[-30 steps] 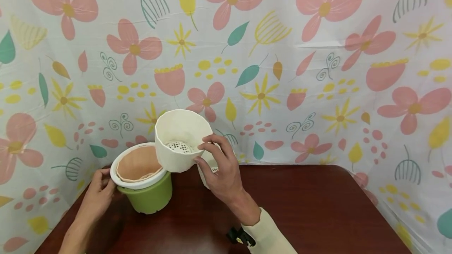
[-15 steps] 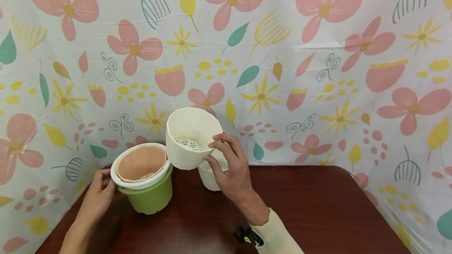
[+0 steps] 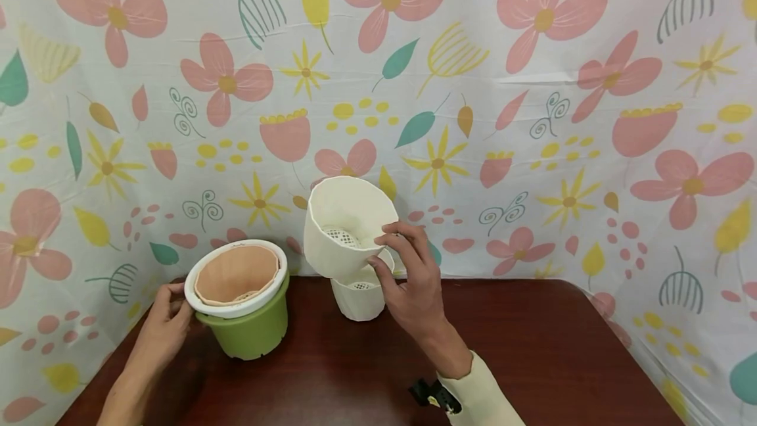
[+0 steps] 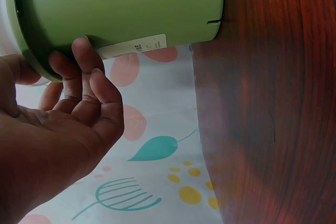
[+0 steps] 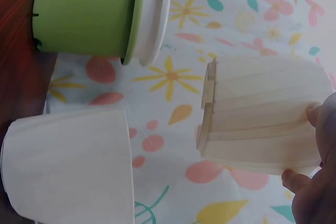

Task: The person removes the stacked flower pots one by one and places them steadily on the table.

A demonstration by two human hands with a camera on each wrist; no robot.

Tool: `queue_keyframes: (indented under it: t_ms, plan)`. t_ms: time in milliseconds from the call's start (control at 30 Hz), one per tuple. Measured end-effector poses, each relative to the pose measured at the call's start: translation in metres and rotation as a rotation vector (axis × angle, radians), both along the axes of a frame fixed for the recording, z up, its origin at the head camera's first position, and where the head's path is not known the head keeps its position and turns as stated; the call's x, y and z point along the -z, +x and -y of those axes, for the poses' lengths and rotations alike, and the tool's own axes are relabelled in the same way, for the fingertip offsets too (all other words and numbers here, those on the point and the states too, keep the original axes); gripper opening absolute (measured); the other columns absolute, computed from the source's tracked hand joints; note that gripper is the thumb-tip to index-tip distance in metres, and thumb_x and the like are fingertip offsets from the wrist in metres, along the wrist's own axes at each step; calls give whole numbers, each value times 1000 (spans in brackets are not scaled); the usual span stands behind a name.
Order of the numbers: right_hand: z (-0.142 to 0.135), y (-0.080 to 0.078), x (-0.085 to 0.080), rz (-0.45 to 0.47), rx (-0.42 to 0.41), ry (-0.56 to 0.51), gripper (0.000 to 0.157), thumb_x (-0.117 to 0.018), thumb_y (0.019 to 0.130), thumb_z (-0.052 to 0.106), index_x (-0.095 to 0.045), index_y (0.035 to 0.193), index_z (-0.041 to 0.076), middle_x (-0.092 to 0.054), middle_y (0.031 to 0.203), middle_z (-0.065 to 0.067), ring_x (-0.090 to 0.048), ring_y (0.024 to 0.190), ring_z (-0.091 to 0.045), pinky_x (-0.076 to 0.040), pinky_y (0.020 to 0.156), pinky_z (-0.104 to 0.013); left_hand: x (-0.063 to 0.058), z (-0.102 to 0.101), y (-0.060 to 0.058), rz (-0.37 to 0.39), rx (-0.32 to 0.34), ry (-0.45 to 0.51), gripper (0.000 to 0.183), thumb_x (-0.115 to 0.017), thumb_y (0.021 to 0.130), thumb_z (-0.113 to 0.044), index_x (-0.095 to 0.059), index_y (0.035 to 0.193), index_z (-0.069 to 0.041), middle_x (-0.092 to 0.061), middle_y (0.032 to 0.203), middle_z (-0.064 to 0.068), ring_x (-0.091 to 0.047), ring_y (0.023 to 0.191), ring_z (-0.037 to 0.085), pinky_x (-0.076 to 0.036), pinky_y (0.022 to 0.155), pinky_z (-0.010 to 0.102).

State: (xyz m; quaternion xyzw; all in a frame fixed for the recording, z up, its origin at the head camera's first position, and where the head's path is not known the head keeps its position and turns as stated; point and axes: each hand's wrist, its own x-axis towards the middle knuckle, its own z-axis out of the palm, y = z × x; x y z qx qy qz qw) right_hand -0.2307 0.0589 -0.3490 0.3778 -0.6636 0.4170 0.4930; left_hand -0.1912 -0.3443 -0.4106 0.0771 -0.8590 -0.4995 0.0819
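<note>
My right hand (image 3: 414, 288) pinches the rim of a white flower pot (image 3: 331, 252) between thumb and fingers. This pot is tilted toward me, showing the mesh holes in its bottom. It hangs in the air over a second white flower pot (image 3: 357, 301) on the table; the right wrist view shows a gap between the held pot (image 5: 257, 114) and the standing pot (image 5: 68, 166). On the left, a peach pot (image 3: 236, 271) sits inside a white-rimmed pot (image 3: 198, 294), itself nested in a green flower pot (image 3: 248, 334). My left hand (image 3: 162, 327) grips that stack's rim from the left.
The dark red-brown table (image 3: 503, 347) extends to the right and front of the pots. A flower-printed cloth (image 3: 473, 215) hangs along its back and sides. A black device (image 3: 434, 396) is strapped at the right sleeve.
My right hand has carried the white flower pot rightward, away from the nested stack, until it is over the standing white pot. My left hand has stayed on the stack's rim.
</note>
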Motion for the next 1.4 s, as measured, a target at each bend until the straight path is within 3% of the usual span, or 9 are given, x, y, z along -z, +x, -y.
queue_keyframes:
  t_ms: [200,600,1133,1400]
  plan:
    - [-11,-1,1,-7,31,5,24,-77,99,13,-69,119,1,-61,127,-22,-63,114,-33,-49,104,-26,1,0,1,0,1,9,61,-35,116,-39,-22,156,5,-45,149,33,-54,97,-5,-58,75,26]
    - [-26,-3,0,1,61,-1,28,-81,93,3,-70,118,1,-62,128,-22,-63,116,-34,-48,108,-26,0,-1,1,-31,-6,17,58,-36,116,-37,-25,153,6,-49,144,35,-54,91,-9,-57,73,26]
    - [-39,-2,0,-17,70,-2,27,-81,95,7,-70,118,-1,-61,127,-25,-62,114,-36,-49,104,-22,2,0,0,-12,10,22,58,-34,116,-37,-22,154,6,-45,147,35,-53,92,-9,-59,76,27]
    - [-46,-2,-2,-10,68,-16,27,-80,96,10,-70,118,-2,-61,128,-26,-62,116,-37,-49,109,-26,1,-1,0,-6,2,51,57,-33,116,-37,-21,153,5,-44,147,35,-55,94,-6,-60,77,27]
